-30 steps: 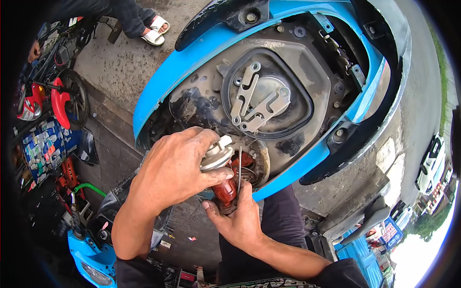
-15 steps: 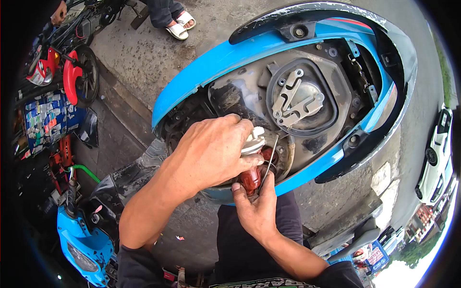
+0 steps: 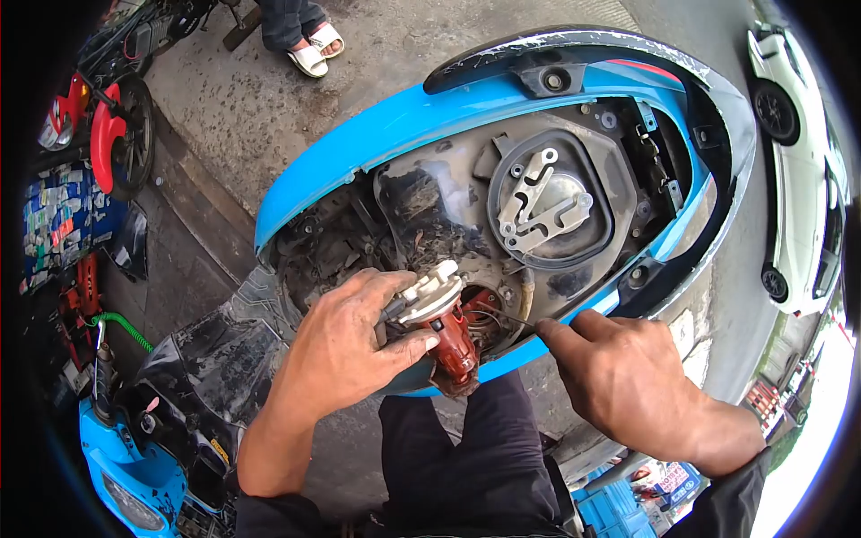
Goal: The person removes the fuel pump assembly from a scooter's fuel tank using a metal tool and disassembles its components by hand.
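My left hand (image 3: 345,345) is closed round the white top of a fuel pump unit (image 3: 430,294), whose red-brown body (image 3: 456,345) hangs tilted below the fingers. To the right, my right hand (image 3: 619,372) pinches a thin metal rod (image 3: 502,314) that points left towards the red part in the opening. Both hands are over the near side of the scooter's blue body frame (image 3: 359,152). Behind them lies the grey tank area with a black rubber ring (image 3: 495,215) and a slotted metal bracket (image 3: 529,211).
A person's feet in white sandals (image 3: 309,61) stand at the top. A red motorbike fender (image 3: 106,139) and a blue sheet of small packets (image 3: 63,215) are at the left. The scooter's blue front (image 3: 134,475) is lower left; a white car (image 3: 807,170) is at the right.
My right hand has left the underside of the red-brown body and moved right, now gripping the rod from the right. The rod has swung from near upright to nearly level. The camera view has shifted.
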The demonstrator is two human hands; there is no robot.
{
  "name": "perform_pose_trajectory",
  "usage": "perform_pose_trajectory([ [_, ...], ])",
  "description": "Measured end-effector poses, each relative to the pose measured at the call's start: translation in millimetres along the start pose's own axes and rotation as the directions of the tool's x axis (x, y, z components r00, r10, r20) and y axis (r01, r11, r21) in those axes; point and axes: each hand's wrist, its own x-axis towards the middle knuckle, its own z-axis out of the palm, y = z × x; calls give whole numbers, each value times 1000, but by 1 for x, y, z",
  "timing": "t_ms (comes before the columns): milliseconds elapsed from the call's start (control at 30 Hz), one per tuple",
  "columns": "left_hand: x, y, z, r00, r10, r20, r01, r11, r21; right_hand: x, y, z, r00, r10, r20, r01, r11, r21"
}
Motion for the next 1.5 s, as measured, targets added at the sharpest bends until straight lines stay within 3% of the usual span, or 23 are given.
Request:
perform_pose_trajectory([
  [67, 0, 5, 1, 996, -89, -26, 89, 996, 20, 14, -5, -14, 998, -66, 3, 66, 994, -84],
  [133, 2, 7, -1, 997, -80, -23, 81, 996, 30, 25, -8, -30, 986, -121, 117, 139, 979, -151],
  [400, 9, 10, 1, 996, -73, -48, 77, 994, 73, 75, -6, -18, 939, -277, 204, 313, 934, -170],
  [500, 14, 13, -2, 996, -93, 14, 90, 984, 154, 81, -10, -4, 936, -258, 238, 299, 942, -155],
  [567, 17, 11, -2, 998, -61, 14, 59, 990, 129, 74, -9, 13, 978, -147, 148, 153, 988, -31],
  [667, 19, 12, -4, 996, -86, 37, 81, 990, 114, 64, -8, 33, 999, -16, 40, 16, 1000, -2],
  [800, 21, 11, -2, 998, -50, 35, 45, 989, 142, 54, -7, 53, 996, 25, -85, -18, 996, 84],
  [867, 24, 16, -1, 995, -93, 48, 79, 967, 243, 48, -9, 63, 984, 110, -143, -88, 985, 151],
  [967, 34, 31, 10, 996, -86, 19, 72, 916, 394, 44, -11, 76, 962, 160, -221, -100, 960, 263],
  [1167, 46, 32, 11, 987, -125, 103, 63, 883, 466, 41, 1, 87, 939, 178, -294, -49, 917, 396],
  [1400, 55, 50, 12, 980, -156, 125, 69, 850, 522, 31, 9, 87, 942, 205, -266, -81, 907, 413],
  [1500, 60, 59, 12, 966, -217, 141, 106, 827, 552, 22, 16, 83, 963, 148, -226, -46, 914, 403],
])
